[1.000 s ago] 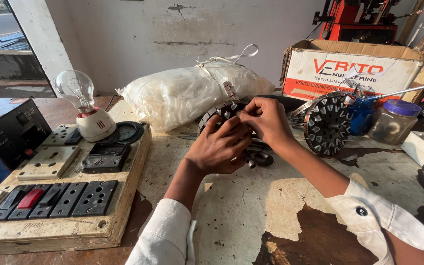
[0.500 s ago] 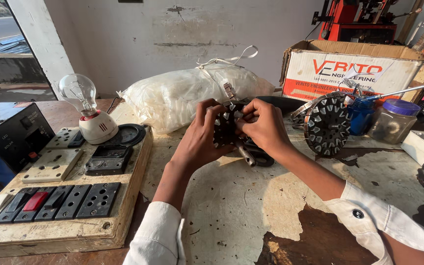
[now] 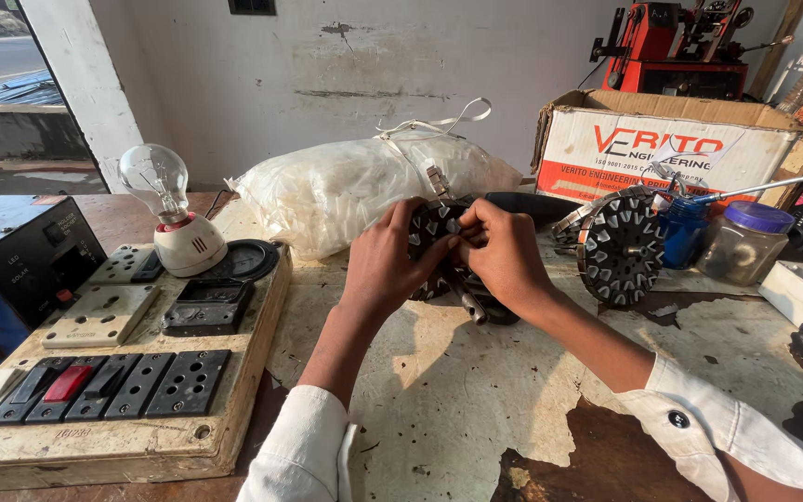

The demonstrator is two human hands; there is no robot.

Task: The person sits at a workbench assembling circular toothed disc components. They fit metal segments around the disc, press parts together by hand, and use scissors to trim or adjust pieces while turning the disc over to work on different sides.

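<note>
Stator (image 3: 439,232) held mid-worktop (image 3: 476,400); plastic bag (image 3: 346,186) behind it. Switch board (image 3: 95,390) along left edge, bulb (image 3: 155,177) on it. Second stator (image 3: 620,246), jar (image 3: 736,244) toward right edge.

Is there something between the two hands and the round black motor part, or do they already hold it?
Nothing visible is between them. The left hand and the right hand both grip the round black motor part directly, above the worn table.

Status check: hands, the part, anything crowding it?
Both hands, left hand and right hand, gripping the dark slotted stator core, held just above the bench. White plastic bag close behind. Second stator to the right, apart.
</note>
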